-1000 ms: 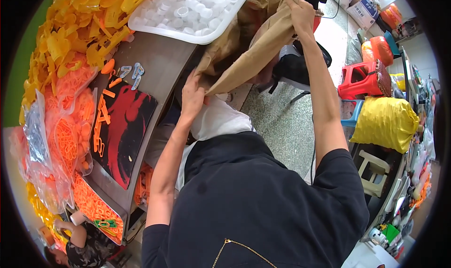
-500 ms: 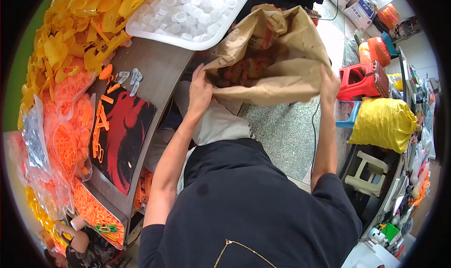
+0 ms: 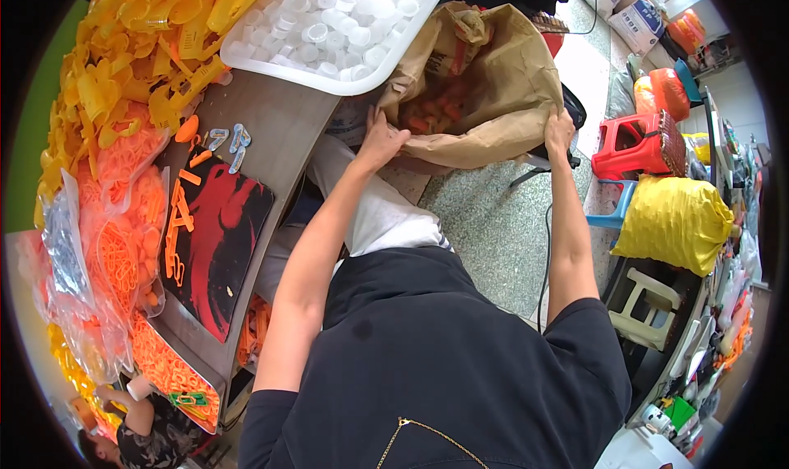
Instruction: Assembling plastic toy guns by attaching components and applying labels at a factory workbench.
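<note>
Your fingers pinch the brown paper sack's (image 3: 493, 83) rim: left hand (image 3: 385, 136) at the near edge, right hand (image 3: 560, 132) at the far side, holding its mouth open beside the table (image 3: 279, 132). Keep both grips firm; the orange pieces (image 3: 436, 108) inside could spill.

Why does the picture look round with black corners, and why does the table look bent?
Head view: a fisheye lens makes a round picture with black corners, and it bends the grey table edge. Light is even daylight, without strong glare. The left hand and right hand on the brown paper sack look sharp.
</note>
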The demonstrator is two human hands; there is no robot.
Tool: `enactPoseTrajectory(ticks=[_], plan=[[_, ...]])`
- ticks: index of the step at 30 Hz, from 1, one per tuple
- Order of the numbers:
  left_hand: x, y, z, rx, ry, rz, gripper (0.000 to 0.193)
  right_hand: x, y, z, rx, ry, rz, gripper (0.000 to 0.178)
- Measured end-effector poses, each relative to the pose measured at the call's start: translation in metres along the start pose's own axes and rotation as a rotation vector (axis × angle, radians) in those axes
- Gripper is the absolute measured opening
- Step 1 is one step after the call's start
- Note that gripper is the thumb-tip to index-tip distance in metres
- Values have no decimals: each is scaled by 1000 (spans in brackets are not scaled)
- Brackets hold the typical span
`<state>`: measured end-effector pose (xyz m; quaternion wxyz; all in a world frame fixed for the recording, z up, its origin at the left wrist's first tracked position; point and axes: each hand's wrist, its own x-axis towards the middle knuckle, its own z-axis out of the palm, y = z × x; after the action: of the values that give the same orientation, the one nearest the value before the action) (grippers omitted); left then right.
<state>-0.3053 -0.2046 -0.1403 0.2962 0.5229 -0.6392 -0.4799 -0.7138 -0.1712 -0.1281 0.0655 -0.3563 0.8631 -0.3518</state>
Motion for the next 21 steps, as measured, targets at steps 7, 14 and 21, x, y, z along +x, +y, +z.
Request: enactPoseTrajectory(ticks=[7, 14, 21], plan=[[-38, 28, 22, 45, -143, 188, 80, 24, 5, -3, -136, -7, 198, 49], [-64, 31, 20, 91, -58, 209, 77, -101, -49, -18, -15, 399, -220, 60], [-59, 4, 37, 214, -52, 224, 74, -207, -69, -8, -252, -301, -674, 33]])
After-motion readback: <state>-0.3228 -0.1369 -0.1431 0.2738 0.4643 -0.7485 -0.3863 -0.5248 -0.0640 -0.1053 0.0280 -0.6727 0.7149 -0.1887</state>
